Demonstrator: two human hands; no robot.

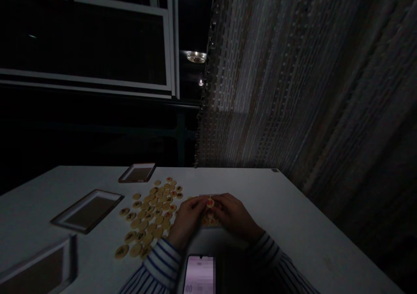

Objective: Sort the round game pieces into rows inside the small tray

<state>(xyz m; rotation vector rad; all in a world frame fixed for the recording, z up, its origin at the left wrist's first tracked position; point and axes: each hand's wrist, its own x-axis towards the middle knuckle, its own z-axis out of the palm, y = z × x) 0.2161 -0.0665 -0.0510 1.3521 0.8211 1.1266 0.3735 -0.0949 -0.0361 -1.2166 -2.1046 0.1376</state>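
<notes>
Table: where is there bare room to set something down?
The widest bare patch of the table lies between the right hand and the right edge. Another stretches from behind the hands to the far edge. Crowded: left of the left hand, with loose discs and three trays, and between the sleeves, where the phone lies.

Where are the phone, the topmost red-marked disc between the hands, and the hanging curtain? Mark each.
Phone point(198, 273): head view, lit screen.
Red-marked disc point(210, 203): head view, marked face.
Curtain point(260, 81): head view, middle of its strands.
</notes>
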